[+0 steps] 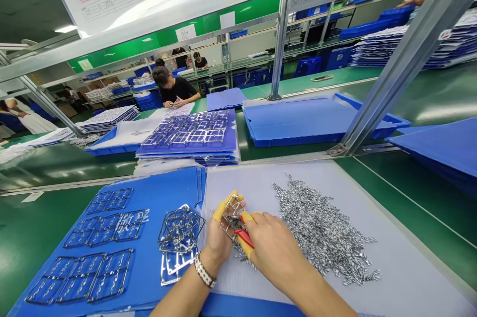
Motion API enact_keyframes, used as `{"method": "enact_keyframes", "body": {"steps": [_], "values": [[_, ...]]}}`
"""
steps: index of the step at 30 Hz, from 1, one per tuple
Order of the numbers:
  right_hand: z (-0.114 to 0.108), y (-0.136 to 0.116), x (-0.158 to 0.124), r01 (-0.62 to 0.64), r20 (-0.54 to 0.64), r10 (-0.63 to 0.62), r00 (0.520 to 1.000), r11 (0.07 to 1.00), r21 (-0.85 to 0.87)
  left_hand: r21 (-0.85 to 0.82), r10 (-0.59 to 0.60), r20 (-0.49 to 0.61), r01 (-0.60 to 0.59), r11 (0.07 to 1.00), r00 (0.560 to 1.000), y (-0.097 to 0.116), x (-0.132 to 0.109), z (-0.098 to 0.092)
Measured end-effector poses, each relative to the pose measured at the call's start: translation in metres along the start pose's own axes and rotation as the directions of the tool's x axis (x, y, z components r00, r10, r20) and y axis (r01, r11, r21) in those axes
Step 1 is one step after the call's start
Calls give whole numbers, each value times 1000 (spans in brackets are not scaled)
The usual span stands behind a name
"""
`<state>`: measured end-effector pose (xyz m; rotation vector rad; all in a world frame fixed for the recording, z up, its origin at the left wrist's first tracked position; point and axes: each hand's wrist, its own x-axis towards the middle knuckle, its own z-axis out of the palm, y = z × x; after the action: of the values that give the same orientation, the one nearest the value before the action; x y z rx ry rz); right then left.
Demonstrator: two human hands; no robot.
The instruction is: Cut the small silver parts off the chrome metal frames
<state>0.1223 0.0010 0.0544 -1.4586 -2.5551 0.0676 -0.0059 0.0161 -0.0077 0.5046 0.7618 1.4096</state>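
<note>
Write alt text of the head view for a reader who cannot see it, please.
The left hand, in yellow finger cots, grips a metal frame while the right hand holds red-handled cutters to it, over a white sheet. A pile of small metal parts lies at right, more frames on a blue tray at left.

Red-handled cutter (245,238) mostly hidden in right hand (274,253), metal frame (234,204) partly covered by left hand (217,240)

Both forearms enter from the bottom edge and converge at lower centre. The left hand (218,240), wrist bent, has fingers curled in a grip. The right hand (274,250), knuckles up, is clenched beside it.
</note>
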Motion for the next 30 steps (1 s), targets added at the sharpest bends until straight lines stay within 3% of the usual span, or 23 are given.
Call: {"method": "enact_keyframes", "body": {"steps": [5, 10, 14, 21, 30], "values": [[-2, 1, -4, -14, 5, 14, 1000, 999, -51, 17, -5, 25, 5, 1000, 1000, 0, -3, 2], [-6, 16, -6, -47, -93, 42, 995, 997, -61, -115, -132, 70, 139, 984, 989, 3, -3, 3], [-4, 23, -1, -92, -65, 88, 994, 994, -60, -137, -182, 70, 190, 972, 981, 5, -3, 4], [-2, 22, 6, -96, 16, 97, 995, 994, -55, -101, -169, 40, 172, 980, 985, 3, -4, 4], [-7, 19, 9, -88, 43, 92, 995, 993, -80, 51, -47, -9, 47, 998, 999, -1, -4, 0]]}}
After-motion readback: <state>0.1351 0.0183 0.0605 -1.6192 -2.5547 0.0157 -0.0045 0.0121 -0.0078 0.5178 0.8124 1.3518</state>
